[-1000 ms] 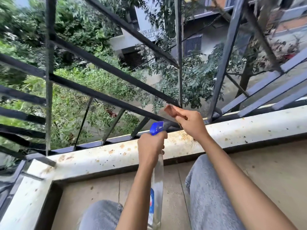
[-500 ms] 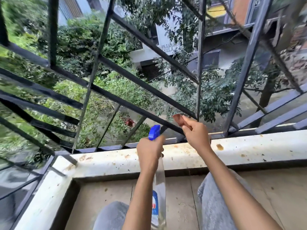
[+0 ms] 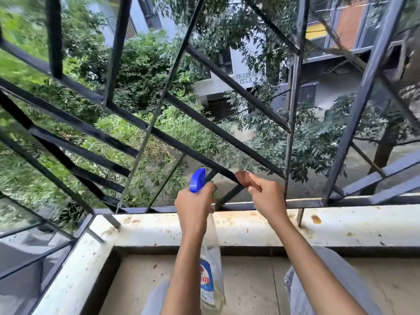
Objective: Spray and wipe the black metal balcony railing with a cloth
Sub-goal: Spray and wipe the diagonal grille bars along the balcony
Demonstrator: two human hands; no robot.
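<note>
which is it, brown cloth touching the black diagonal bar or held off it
Touching. The head view shows the brown cloth, pinched by the right hand, pressed over the lower end of the diagonal bar, with no gap between them.

Light: soft, even daylight from outdoors; shadows were faint. Blur: foliage [image 3: 20, 64] at upper left was smeared. Distortion: railing bars [image 3: 172, 143] splayed and bowed toward the edges.

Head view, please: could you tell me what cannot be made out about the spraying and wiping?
Spray bottle trigger: head view, hidden under the left hand gripping it.
Cloth: head view, mostly bunched inside the right hand; only one end shows.
Bottle label: head view, partly behind the left forearm.
Railing top: head view, cut off by the upper edge.
</note>
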